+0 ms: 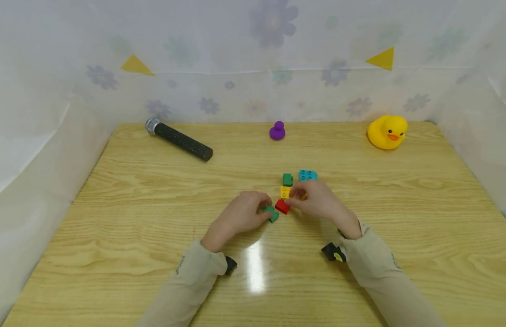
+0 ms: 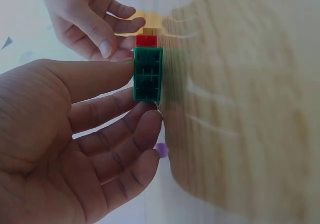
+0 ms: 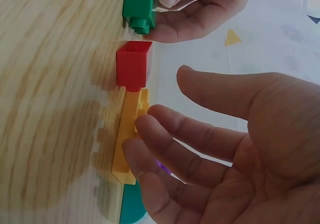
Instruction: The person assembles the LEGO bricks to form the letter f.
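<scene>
Between its thumb and fingers, my left hand [image 1: 241, 214] pinches a green toy building brick [image 2: 148, 76], whose hollow underside faces the left wrist camera. Just beyond it lies a red brick [image 3: 132, 66] on its side. A longer yellow brick [image 3: 126, 141] follows, partly covered by my right hand [image 1: 318, 200]. The right thumb stands apart from the other fingers, which are loosely bent beside the yellow brick; whether they touch it I cannot tell. Behind are a second green brick [image 1: 287, 180] and a turquoise studded brick [image 1: 308, 175].
A black microphone [image 1: 181, 140] lies at the back left of the wooden table [image 1: 134, 218]. A small purple duck [image 1: 277, 131] sits at the back middle, a larger yellow duck [image 1: 387, 132] at the back right. Floral white cloth [image 1: 224, 41] encloses the table.
</scene>
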Demonstrator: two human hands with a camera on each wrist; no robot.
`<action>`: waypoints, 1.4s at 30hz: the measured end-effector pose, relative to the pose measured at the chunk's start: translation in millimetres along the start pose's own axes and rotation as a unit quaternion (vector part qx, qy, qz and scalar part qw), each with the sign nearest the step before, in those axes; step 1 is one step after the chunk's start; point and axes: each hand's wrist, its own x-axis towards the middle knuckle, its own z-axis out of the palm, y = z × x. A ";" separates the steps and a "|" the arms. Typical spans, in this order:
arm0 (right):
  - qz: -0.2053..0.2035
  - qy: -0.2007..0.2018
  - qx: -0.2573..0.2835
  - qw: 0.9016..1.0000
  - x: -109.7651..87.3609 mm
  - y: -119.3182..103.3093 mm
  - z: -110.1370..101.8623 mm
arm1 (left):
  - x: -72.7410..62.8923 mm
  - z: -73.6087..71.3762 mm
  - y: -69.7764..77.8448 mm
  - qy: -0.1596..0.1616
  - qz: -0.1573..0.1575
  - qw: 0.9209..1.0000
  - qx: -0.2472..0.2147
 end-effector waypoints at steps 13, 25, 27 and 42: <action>0.031 -0.032 0.009 0.999 0.9 -5.3 5.5 | -1.1 -2.9 -1.9 -0.012 -0.031 0.999 0.011; 0.041 -0.042 -0.011 0.998 4.1 -3.1 12.6 | -1.7 -2.5 -2.0 -0.021 -0.035 0.999 0.012; 0.045 -0.045 -0.012 0.998 3.8 -3.9 11.9 | -1.4 -2.4 -2.2 -0.023 -0.038 0.999 0.010; 0.051 -0.046 -0.026 0.997 2.8 -7.8 9.6 | -1.3 -1.9 -4.4 -0.029 -0.034 0.999 0.011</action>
